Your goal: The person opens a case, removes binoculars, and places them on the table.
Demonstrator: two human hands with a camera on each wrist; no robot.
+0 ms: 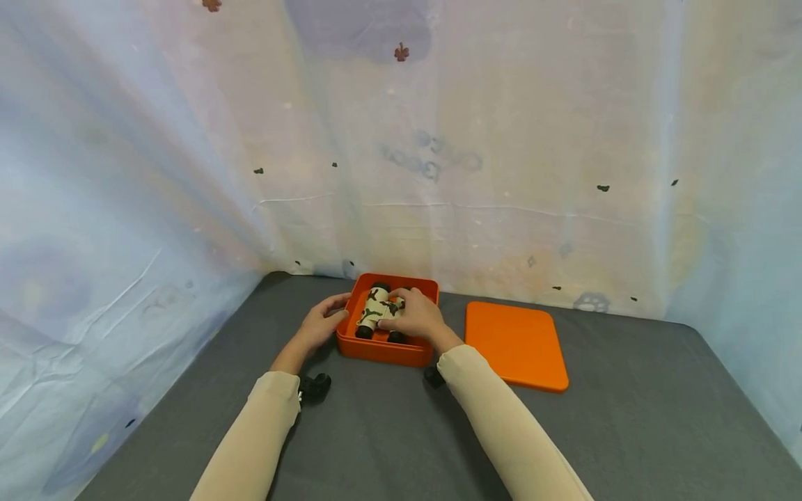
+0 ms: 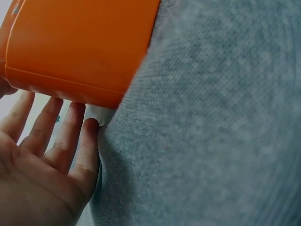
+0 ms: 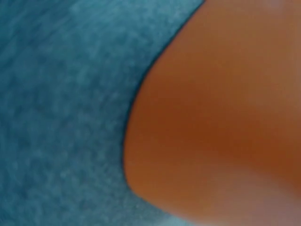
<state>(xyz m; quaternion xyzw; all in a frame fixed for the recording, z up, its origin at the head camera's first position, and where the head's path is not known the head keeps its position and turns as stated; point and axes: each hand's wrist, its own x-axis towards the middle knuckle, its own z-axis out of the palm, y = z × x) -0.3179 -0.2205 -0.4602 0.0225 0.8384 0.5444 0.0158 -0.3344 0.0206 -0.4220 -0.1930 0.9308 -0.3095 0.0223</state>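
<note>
Camouflage-patterned binoculars [image 1: 374,307] with black ends lie inside an open orange box [image 1: 382,351] near the back of the table. My right hand [image 1: 421,316] reaches over the box's right side and grips the binoculars' right barrel, covering part of it. At the box's left side is my left hand [image 1: 321,322]. The left wrist view shows its fingers [image 2: 62,146] extended against the box wall [image 2: 80,42], with the thumb only partly visible at the edge. In the right wrist view a blurred orange wall [image 3: 211,117] fills the right side; the hand itself is out of that view.
A flat orange lid [image 1: 515,344] lies on the grey table covering [image 1: 376,431], right of the box and beside my right forearm. Behind the table hangs a pale patterned curtain [image 1: 470,104], which also runs along the left side. Black wrist straps [image 1: 315,387] show at both cuffs.
</note>
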